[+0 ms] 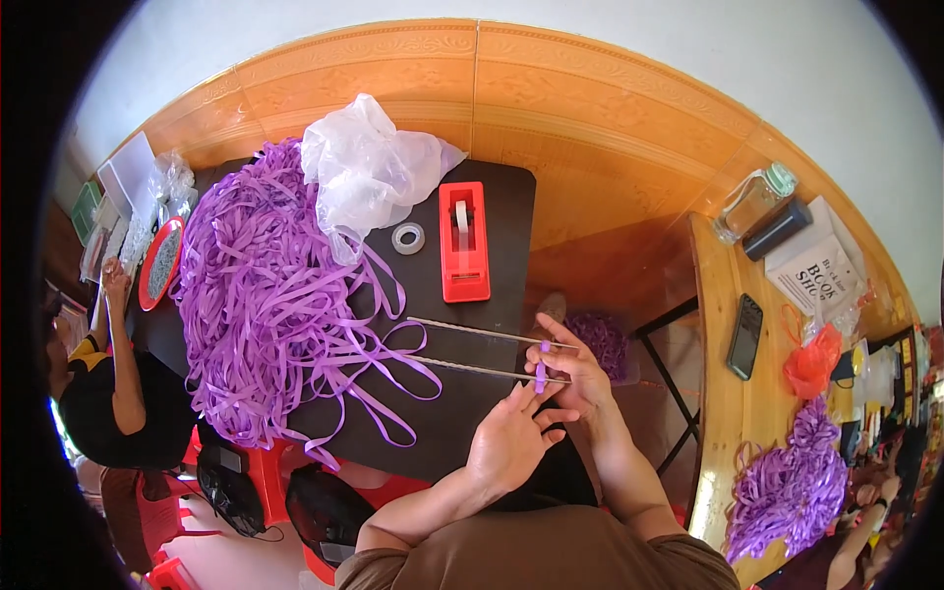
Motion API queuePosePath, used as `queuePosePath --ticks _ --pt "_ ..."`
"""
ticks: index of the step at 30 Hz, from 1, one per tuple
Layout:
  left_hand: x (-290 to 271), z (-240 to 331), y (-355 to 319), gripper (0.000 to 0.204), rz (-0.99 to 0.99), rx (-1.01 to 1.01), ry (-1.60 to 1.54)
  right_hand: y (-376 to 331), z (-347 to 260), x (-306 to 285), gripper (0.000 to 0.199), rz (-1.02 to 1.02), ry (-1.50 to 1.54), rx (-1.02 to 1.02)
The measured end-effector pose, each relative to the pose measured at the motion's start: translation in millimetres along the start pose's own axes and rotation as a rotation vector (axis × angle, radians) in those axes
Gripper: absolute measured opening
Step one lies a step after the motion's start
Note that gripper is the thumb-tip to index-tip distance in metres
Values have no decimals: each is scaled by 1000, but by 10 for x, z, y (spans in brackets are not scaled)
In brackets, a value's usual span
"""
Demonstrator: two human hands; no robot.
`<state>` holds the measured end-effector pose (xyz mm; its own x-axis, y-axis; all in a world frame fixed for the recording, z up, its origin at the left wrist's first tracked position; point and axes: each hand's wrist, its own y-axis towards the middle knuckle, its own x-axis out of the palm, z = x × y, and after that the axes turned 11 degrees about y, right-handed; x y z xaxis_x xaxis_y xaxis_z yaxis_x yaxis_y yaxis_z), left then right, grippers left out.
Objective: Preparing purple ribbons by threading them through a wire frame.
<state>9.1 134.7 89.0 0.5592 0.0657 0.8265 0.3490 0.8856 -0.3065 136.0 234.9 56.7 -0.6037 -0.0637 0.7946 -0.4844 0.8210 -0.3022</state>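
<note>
Two thin rods (pixel 472 332) stick out side by side from the table's right edge. A short band of purple ribbon (pixel 541 378) spans them near their free ends. My right hand (pixel 585 379) is closed around the ribbon and rod ends, its index finger raised. Palm up, my left hand (pixel 503 444) is just below, its fingers apart and fingertips at the ribbon's lower end. A large heap of loose purple ribbon (pixel 261 295) covers the dark table's left half; some loops lie near the rods.
A red tape dispenser (pixel 464 241), a tape roll (pixel 408 238) and a crumpled clear plastic bag (pixel 369 167) sit at the back of the dark table (pixel 433 423). On the wooden table at right are a phone (pixel 745 337), a bottle (pixel 755 202) and more ribbon (pixel 790 497). A person (pixel 123 393) sits at left.
</note>
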Motion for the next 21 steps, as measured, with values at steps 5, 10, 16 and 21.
queuePosePath --ticks 5,10,16,21 --pt "16 2 3 60 -1 -5 4 91 115 -113 58 -140 234 54" --pt "3 -7 -1 61 -4 1 -12 132 181 -160 56 -237 352 80" --pt "3 -10 2 62 -18 6 1 171 226 -204 56 -359 474 92" --pt "21 2 -3 61 -3 -6 -9 158 235 -203 57 -392 425 47"
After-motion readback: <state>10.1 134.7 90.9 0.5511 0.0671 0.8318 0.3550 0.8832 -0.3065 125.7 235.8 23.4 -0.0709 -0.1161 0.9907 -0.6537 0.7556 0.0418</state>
